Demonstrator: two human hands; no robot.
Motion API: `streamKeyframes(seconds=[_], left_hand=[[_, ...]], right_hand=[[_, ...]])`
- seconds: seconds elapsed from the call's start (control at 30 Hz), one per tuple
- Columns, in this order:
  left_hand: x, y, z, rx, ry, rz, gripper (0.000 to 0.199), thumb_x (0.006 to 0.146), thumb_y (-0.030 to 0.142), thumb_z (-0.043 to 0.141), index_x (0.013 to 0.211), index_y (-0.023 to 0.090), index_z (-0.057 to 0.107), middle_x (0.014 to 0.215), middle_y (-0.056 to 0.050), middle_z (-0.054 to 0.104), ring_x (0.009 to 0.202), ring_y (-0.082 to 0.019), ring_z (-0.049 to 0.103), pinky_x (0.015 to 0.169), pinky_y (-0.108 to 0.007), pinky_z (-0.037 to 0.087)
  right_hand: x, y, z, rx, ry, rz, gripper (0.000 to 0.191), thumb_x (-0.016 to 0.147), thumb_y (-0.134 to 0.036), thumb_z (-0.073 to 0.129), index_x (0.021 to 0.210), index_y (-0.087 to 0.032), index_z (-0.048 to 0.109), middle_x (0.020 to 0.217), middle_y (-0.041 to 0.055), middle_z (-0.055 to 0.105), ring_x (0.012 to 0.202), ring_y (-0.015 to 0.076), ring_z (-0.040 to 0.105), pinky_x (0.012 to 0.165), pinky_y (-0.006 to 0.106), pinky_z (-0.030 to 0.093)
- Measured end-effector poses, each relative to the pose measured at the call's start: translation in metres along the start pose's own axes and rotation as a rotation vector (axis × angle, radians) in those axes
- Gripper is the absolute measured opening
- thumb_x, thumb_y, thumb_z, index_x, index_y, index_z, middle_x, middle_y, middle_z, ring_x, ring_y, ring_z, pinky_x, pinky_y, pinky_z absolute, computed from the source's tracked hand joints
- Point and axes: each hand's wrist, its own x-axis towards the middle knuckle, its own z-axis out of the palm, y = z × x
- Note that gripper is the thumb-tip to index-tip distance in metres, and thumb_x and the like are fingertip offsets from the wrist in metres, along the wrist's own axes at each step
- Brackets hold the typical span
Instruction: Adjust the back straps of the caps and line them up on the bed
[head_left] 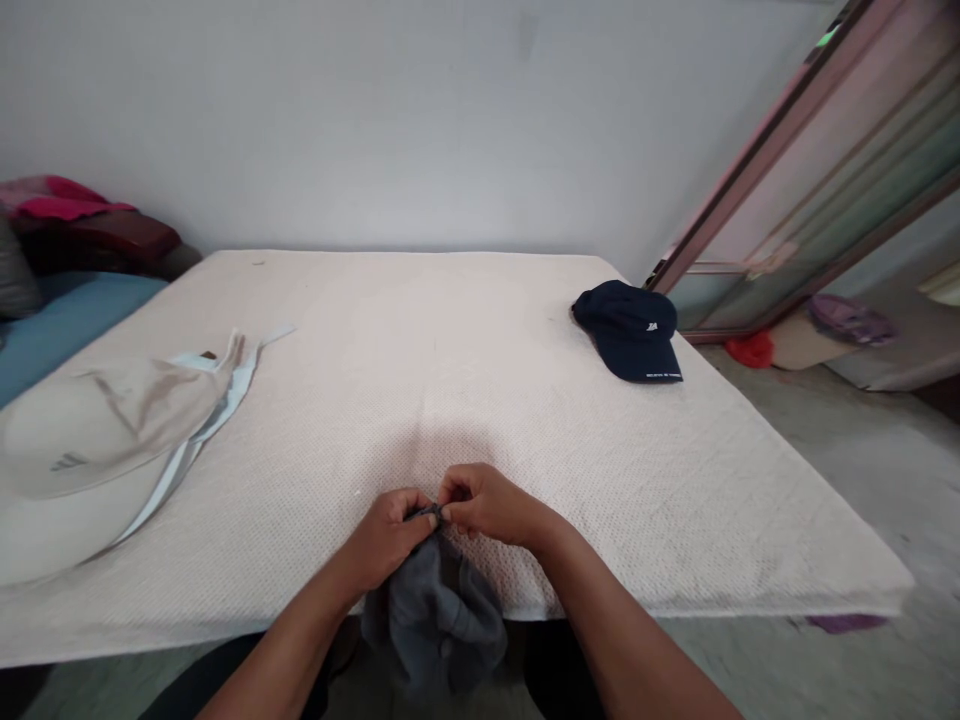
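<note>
A dark grey cap (442, 615) hangs crumpled over the table's near edge, with its crown toward me. My left hand (397, 525) pinches the cap's upper edge between thumb and fingers. Right beside it, my right hand (480, 505) has its thumb and forefinger closed on a small dark piece at the same edge, probably the strap. Both sets of fingertips nearly touch, and they hide most of that piece. The cap's brim cannot be made out.
On the table's white textured cover (420, 330), a beige cap (112, 430) lies at the left and a navy cap (630, 330) at the back right. Behind the table rises a pale wall (390, 120). A glass-panelled door frame (757, 160) stands at the right.
</note>
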Motion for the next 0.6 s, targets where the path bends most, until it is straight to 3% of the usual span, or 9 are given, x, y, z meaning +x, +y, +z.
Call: streamKeyframes(seconds=[0.6], left_hand=[[-0.0007,-0.0031,-0.0006,-0.038,-0.011,-0.032,0.024,0.075,0.038,0.058,0.075,0.014,0.061,0.064,0.001,0.055,0.058,-0.012,0.046,0.053,-0.023,0.033]], right_hand=[[0.0028,0.0013,0.0022,0.099,0.021,0.075,0.008,0.062,-0.011,0.050,0.062,-0.018,0.047,0.053,-0.0018,0.055,0.049,0.0124,0.057,0.045,0.021,0.044]])
